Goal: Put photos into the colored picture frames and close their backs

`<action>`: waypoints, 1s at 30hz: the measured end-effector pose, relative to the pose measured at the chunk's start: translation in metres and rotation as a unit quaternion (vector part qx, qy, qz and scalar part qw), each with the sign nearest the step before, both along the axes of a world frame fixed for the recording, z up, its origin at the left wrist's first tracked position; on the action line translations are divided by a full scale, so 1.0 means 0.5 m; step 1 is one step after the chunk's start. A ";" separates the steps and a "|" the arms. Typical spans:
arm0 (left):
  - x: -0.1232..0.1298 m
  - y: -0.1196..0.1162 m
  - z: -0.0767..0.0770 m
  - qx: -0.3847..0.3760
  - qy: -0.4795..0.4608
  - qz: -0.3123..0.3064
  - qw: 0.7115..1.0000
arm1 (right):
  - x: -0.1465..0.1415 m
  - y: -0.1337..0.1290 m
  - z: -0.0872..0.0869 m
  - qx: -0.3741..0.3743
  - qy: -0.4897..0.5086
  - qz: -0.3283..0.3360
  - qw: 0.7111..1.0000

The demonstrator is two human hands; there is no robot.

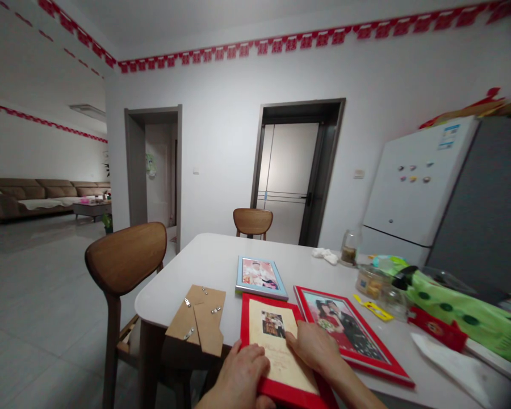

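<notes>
The card [281, 352] is cream, the photo frame under it [246, 329] red; the backing board [210, 318] is tan, the tabletop [215, 255] white.

So, reading the clock from the cream-sheet frame [251, 318]: 12's blocked close in by the blue frame [262, 277], but there's bare worktop [208, 250] behind it. 11's your best lane, a narrow strip between that and the backing boards [208, 321] sitting at 10. Big red-edged frame [344, 332] hogs 2 to 3. Farther out around 1 to 2, watch the crumpled tissue [325, 255] and glass jar [350, 249]; the green bag [464, 309] crowds the right side.
</notes>
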State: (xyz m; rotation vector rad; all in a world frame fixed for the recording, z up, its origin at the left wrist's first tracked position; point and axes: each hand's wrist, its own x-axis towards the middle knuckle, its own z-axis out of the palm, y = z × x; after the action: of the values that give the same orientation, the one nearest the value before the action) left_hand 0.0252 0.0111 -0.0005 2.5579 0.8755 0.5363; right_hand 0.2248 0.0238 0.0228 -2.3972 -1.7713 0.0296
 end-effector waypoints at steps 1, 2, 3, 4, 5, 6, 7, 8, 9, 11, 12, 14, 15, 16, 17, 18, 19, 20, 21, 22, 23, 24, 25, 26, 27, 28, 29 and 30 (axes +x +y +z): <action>0.000 0.000 -0.002 0.000 0.002 0.000 1.000 | 0.000 0.000 -0.001 0.001 -0.005 -0.003 1.000; 0.000 0.000 -0.005 0.000 0.004 0.002 1.000 | 0.002 0.000 -0.002 0.002 -0.008 -0.004 1.000; 0.000 0.000 -0.009 0.001 0.006 0.006 1.000 | 0.004 0.000 -0.005 0.005 -0.009 -0.003 1.000; 0.000 0.000 -0.012 0.003 0.008 0.014 1.000 | 0.006 -0.001 -0.008 0.010 -0.008 0.002 1.000; 0.000 -0.001 -0.015 0.006 0.012 0.020 1.000 | 0.010 -0.003 -0.012 0.018 -0.005 0.009 1.000; 0.000 -0.001 -0.016 0.009 0.019 0.026 0.999 | 0.013 -0.005 -0.017 0.028 -0.001 0.017 0.999; 0.001 -0.002 -0.015 0.012 0.029 0.025 0.999 | 0.016 -0.008 -0.022 0.041 0.004 0.025 0.999; 0.003 -0.004 -0.012 0.015 0.043 0.022 0.999 | 0.019 -0.010 -0.028 0.056 0.011 0.030 0.998; 0.005 -0.005 -0.007 0.016 0.059 0.017 0.998 | 0.021 -0.012 -0.034 0.070 0.019 0.034 0.997; 0.012 -0.009 0.006 0.020 0.087 0.019 0.996 | 0.022 -0.015 -0.044 0.092 0.037 0.037 0.994; 0.015 -0.011 0.013 0.021 0.097 0.027 0.995 | 0.022 -0.015 -0.047 0.098 0.045 0.041 0.993; 0.016 -0.015 0.026 0.017 0.104 0.046 0.993 | 0.020 -0.016 -0.051 0.099 0.057 0.049 0.992; 0.013 -0.017 0.030 0.012 0.097 0.049 0.994 | 0.019 -0.016 -0.050 0.097 0.059 0.051 0.992; 0.006 -0.017 0.034 0.006 0.082 0.046 0.996 | 0.017 -0.017 -0.048 0.097 0.060 0.051 0.992; -0.005 -0.016 0.036 0.002 0.059 0.042 0.997 | 0.014 -0.018 -0.044 0.099 0.060 0.047 0.992; -0.021 -0.012 0.037 0.001 0.031 0.041 0.999 | 0.010 -0.019 -0.039 0.103 0.060 0.046 0.992; -0.041 -0.005 0.037 0.004 0.002 0.048 0.999 | 0.002 -0.020 -0.033 0.110 0.061 0.051 0.991; -0.066 0.006 0.036 0.013 -0.024 0.064 0.998 | -0.009 -0.020 -0.025 0.120 0.067 0.066 0.988; -0.094 0.019 0.033 0.023 -0.041 0.094 0.995 | -0.024 -0.019 -0.017 0.130 0.076 0.090 0.984; -0.123 0.035 0.030 0.033 -0.046 0.128 0.990 | -0.044 -0.018 -0.009 0.140 0.089 0.121 0.979; -0.153 0.053 0.025 0.044 -0.037 0.164 0.985 | -0.068 -0.015 -0.002 0.148 0.102 0.153 0.972; -0.181 0.071 0.018 0.047 -0.017 0.204 0.978 | -0.096 -0.011 0.003 0.154 0.114 0.181 0.965; -0.206 0.088 0.011 0.043 0.007 0.243 0.969 | -0.127 -0.006 0.006 0.156 0.121 0.205 0.959; -0.227 0.103 0.003 0.033 0.033 0.274 0.961 | -0.160 0.000 0.006 0.155 0.123 0.224 0.954; -0.242 0.115 -0.005 0.027 0.050 0.293 0.954 | -0.192 0.006 0.003 0.152 0.125 0.238 0.951; -0.253 0.125 -0.012 0.023 0.060 0.305 0.950 | -0.224 0.014 -0.003 0.148 0.126 0.248 0.949; -0.259 0.132 -0.017 0.024 0.064 0.308 0.949 | -0.252 0.021 -0.011 0.144 0.123 0.252 0.949; -0.261 0.136 -0.021 0.027 0.063 0.307 0.949 | -0.277 0.028 -0.019 0.141 0.117 0.251 0.951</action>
State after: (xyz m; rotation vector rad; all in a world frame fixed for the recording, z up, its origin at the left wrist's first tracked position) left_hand -0.1053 0.0793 -0.0111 2.3520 1.7441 0.5734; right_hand 0.0866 0.0381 0.0133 -1.6322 -2.0525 0.1076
